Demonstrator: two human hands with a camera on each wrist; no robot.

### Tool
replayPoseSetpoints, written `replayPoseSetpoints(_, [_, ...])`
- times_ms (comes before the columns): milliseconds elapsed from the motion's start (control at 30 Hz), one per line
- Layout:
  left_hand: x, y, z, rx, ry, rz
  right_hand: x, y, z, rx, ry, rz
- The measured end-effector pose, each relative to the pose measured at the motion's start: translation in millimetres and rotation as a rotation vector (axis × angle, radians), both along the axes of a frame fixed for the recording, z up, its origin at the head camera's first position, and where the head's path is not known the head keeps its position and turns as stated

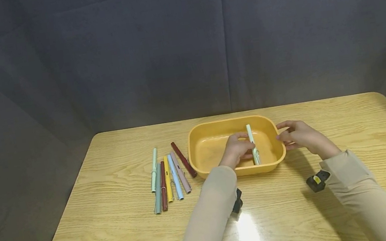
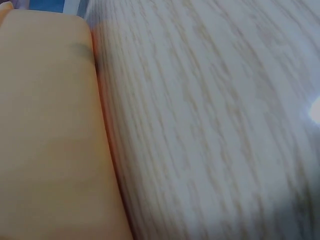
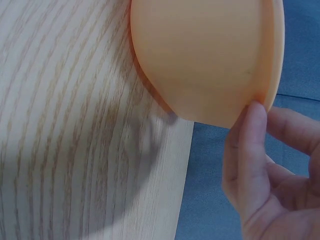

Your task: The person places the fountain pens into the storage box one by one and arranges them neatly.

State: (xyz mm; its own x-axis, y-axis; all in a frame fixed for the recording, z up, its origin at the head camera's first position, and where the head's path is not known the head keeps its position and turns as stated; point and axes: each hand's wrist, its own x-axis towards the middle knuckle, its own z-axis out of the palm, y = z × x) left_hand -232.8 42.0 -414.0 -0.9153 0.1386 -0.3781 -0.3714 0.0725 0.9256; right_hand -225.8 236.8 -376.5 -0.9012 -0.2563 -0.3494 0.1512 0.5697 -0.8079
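Note:
My left hand (image 1: 236,147) reaches into the yellow plastic bin (image 1: 212,124) and pinches a pale green pen (image 1: 249,133) between thumb and fingers. That pen is held lengthwise toward me, in the right half of the bin, its clip end nearer me. At the bin's right end, my right hand (image 1: 300,137) grips the rim. In the right wrist view, a fingertip (image 3: 256,112) presses the outer wall just under the rim, with another finger at the rim's far side. The left wrist view shows only the bin's outer wall (image 2: 55,125) and table, so the left hand is hidden there.
Left of the bin lie several capped pens: pale green (image 1: 154,170), grey-green (image 1: 158,192), dark red (image 1: 163,187), yellow (image 1: 168,178), light blue (image 1: 175,177) and mauve (image 1: 180,172). Another dark red pen (image 1: 184,159) slants beside the bin. A dark curtain (image 1: 154,59) hangs behind the wooden table (image 1: 100,230).

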Motion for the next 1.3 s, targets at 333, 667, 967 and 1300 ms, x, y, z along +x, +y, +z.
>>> replayPoseSetpoints(333, [2.5,4.1,0.8,-0.057,0.004,-0.027,-0.4,-2,1.6,0.011,-0.006,-0.014])
replayPoseSetpoints(667, [7.0,3.3,3.0,-0.246,0.037,-0.029,-0.7,0,0.4,0.007,-0.014,-0.005])
replayPoseSetpoints(967, [10.0,7.6,4.9,-0.282,0.034,-0.021,-1.1,0,0.0,0.007,-0.013,-0.004])
replayPoseSetpoints(1300, [8.9,8.2,3.4,-0.304,0.011,-0.063,-0.2,0,0.1,0.003,-0.001,0.005])
